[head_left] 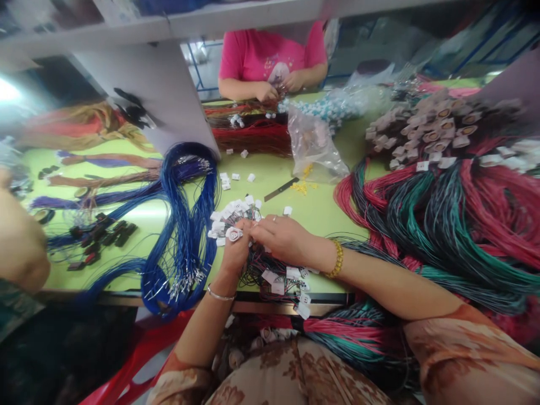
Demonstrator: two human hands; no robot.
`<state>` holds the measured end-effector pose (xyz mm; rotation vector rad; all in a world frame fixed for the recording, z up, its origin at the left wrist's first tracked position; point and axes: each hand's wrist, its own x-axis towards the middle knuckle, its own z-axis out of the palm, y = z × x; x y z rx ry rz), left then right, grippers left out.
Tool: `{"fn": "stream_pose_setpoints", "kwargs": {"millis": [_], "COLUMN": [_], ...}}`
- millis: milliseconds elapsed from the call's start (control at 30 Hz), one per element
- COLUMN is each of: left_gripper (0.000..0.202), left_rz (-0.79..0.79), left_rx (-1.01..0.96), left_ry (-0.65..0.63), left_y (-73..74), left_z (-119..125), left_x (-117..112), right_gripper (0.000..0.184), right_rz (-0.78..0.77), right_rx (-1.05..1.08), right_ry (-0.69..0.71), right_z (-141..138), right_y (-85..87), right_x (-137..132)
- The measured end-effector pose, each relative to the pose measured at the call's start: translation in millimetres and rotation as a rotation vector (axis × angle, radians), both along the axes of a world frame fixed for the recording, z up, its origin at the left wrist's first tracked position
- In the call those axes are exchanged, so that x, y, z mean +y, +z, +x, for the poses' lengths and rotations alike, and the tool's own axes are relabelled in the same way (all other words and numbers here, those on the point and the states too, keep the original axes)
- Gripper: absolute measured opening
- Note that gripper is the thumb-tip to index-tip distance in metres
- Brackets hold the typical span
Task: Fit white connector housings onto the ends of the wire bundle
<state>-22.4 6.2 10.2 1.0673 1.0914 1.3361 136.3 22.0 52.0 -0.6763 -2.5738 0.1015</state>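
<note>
My left hand (237,251) is closed near the table's front edge, with a white plastic connector (233,234) with a round end at its fingers. My right hand (287,239) is pinched shut against the left fingertips; whatever lies between its fingers is hidden. Just beyond the hands a cluster of white connectors (236,211) on thin dark wires fans out. Under my right hand lie more dark wires with white connectors (276,281) hanging at the table edge. A bundle of red, green and black wires (350,332) rests across my lap.
Blue wire bundles (181,208) and black connectors (109,233) lie left. A dark blade-like tool (281,189), yellow bits (301,187) and a clear plastic bag (314,140) lie ahead. Red-green wire bundles (442,214) fill the right. A person in a pink shirt (274,56) works opposite.
</note>
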Motion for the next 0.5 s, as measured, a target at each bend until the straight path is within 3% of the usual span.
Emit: {"fn": "stream_pose_setpoints", "kwargs": {"millis": [100, 233, 400, 500], "left_gripper": [0.045, 0.046, 0.055, 0.054], "left_rz": [0.028, -0.013, -0.105, -0.115], "left_rx": [0.045, 0.069, 0.015, -0.014], "left_ry": [0.037, 0.083, 0.097, 0.087], "left_y": [1.2, 5.5, 7.1, 7.6], "left_z": [0.1, 2.8, 4.8, 4.3], "left_x": [-0.6, -2.1, -3.2, -3.5], "right_gripper": [0.031, 0.037, 0.011, 0.010], "right_rz": [-0.012, -0.097, -0.406, -0.615], "right_rx": [-0.017, 0.112, 0.325, 0.458], "right_ry": [0.003, -0.027, -0.165, -0.192], "right_z": [-3.6, -7.3, -7.6, -6.9], "right_y": [1.4, -4.8, -2.6, 1.3], "right_x": [0.1, 2.7, 3.8, 3.9]}}
